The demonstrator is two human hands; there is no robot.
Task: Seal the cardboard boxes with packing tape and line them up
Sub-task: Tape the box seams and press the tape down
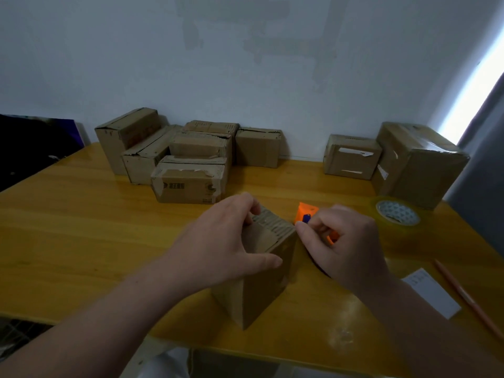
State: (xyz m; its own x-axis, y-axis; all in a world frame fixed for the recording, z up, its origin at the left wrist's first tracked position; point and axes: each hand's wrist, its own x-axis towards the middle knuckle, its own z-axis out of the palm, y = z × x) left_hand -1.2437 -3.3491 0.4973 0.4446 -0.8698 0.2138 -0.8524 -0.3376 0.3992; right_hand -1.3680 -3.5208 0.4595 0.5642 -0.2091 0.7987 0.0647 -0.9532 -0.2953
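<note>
- A yellow wooden table (81,227) is shown; its near edge is partly covered by both forearms.
- One cardboard box (261,285) stands on end close to the near edge, between the hands. Its top is gripped by the left hand (218,241), with the thumb laid on the near face and the fingers curled over the far edge, so much of the top is hidden.
- The right hand (346,246) is held just beside the box's upper right corner. Its fingers are curled round an orange tool (306,211) with a blue part, most of which is hidden by the hand. Whether tape lies on the box cannot be made out.
- To the right lie one white paper slip (431,293), one thin orange stick (469,298) cut off by the frame, and one roll of clear tape (396,214) lying flat.
- Eight far boxes are seen by the wall (245,64): a left cluster (188,181) of six, overlapping one another, and a right pair (351,156).
- A dark object (35,148) at far left is indistinct.
</note>
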